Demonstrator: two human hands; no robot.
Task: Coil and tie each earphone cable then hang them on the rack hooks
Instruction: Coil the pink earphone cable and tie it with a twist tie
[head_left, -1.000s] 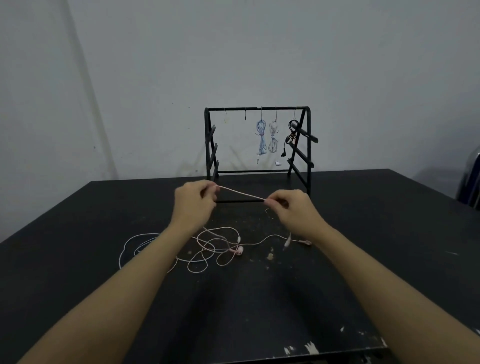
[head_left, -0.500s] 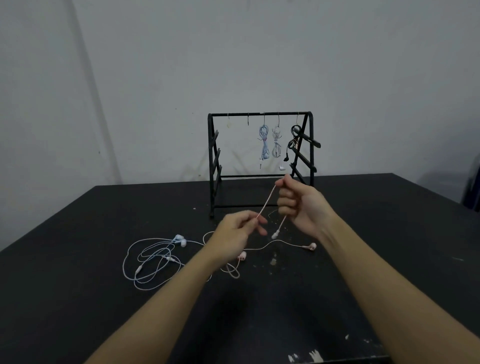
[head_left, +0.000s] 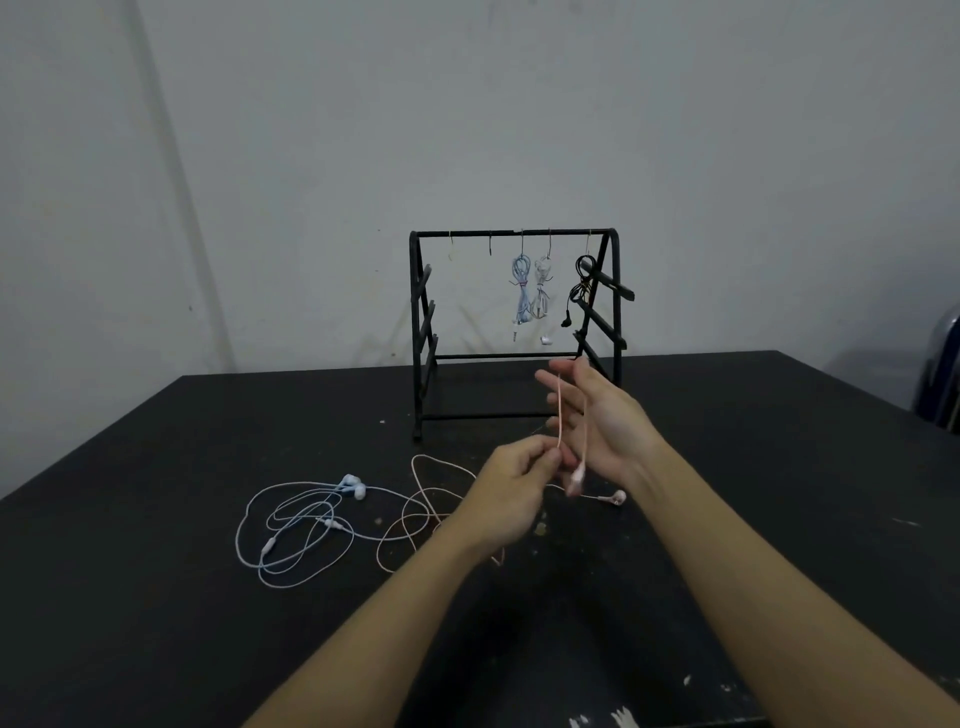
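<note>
The right hand (head_left: 605, 421), a fist a moment ago, now has straight fingers with the pink cable (head_left: 560, 410) draped over them. The left hand (head_left: 511, 486) pinches the cable below, above the table (head_left: 156, 597), near the rack (head_left: 517, 332).

Above the black table (head_left: 156, 597), the right hand (head_left: 597, 415) is spread, a pink earphone cable (head_left: 560, 410) looped over its fingers; the left hand (head_left: 519, 483) pinches it below. A blue earphone (head_left: 301, 525) lies left; three coils hang on the far rack (head_left: 514, 234).
</note>
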